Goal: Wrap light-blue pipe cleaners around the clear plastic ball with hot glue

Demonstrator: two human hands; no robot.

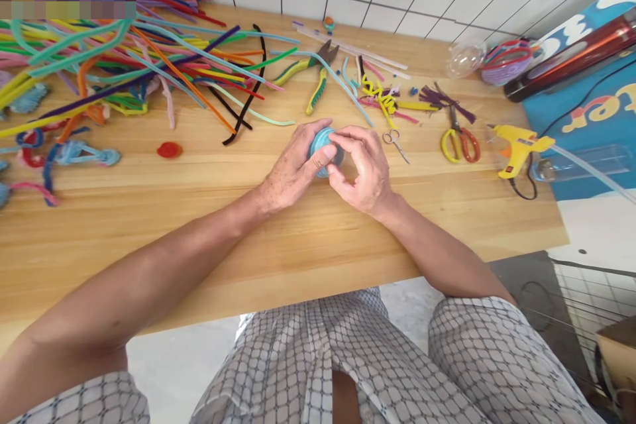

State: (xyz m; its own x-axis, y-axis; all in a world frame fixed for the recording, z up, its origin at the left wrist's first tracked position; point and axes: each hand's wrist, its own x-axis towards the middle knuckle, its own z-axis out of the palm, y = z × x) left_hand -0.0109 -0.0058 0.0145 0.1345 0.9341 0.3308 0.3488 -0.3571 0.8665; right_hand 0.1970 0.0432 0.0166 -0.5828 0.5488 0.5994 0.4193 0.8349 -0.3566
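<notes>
Nearest the camera, the checked shorts (348, 358) sit below the front edge of the wooden table (298, 258). Both forearms reach over that edge to the centre of the frame. There the left hand (291, 172) and right hand (365, 175) are both curled tight around a light-blue pipe-cleaner coil (320, 142), the left thumb pressed across its side. What the coil is wound on is hidden by the fingers.

The wound turns look springy. If either thumb eases off they could loosen or slide, and a cut wire end could prick a fingertip.

Small silver scissors (396, 142) lie just beside the right hand, where a sweep of the wrist could knock them. Further right, the yellow glue gun (517, 146) rests near the table's right edge with its cord trailing, so a snagged cord could drag it off.

Further back lie the yellow-green pliers (313, 73). In the upper left, loose stems from the pile of pipe cleaners (124, 59) could catch a sleeveless arm and scatter.
</notes>
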